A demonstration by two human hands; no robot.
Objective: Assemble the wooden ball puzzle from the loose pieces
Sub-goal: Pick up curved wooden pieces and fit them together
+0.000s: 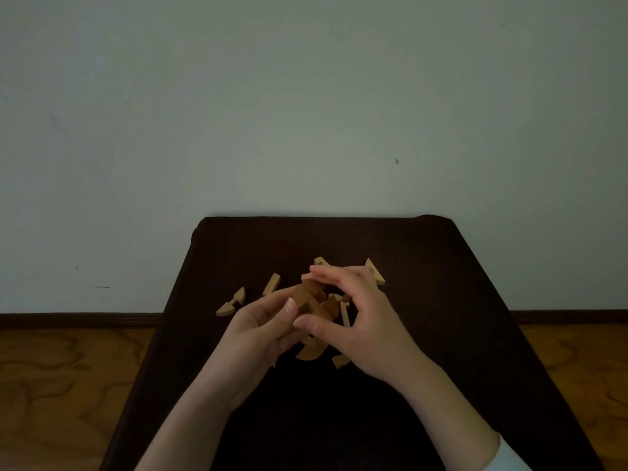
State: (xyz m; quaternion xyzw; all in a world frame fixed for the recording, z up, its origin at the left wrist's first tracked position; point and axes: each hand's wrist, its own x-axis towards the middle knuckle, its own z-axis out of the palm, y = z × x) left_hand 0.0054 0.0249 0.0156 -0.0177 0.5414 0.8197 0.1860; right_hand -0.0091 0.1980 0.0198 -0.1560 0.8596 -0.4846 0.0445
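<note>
Head view: the core, a few joined wooden pieces, is held above the middle of the dark worktop. The left hand grips it from 8 o'clock, thumb curled on its face; the right hand pinches it from 3 o'clock, index on top, thumb below. Loose pieces lie around: 1 arc at 9 o'clock, a bar at 10, a wedge at 1, a half-round at 6. Assembly looks early, perhaps mid-fit. Next likely calls for seating this joint squarely, then freeing 1 hand to fetch a piece without the core slipping apart.
</note>
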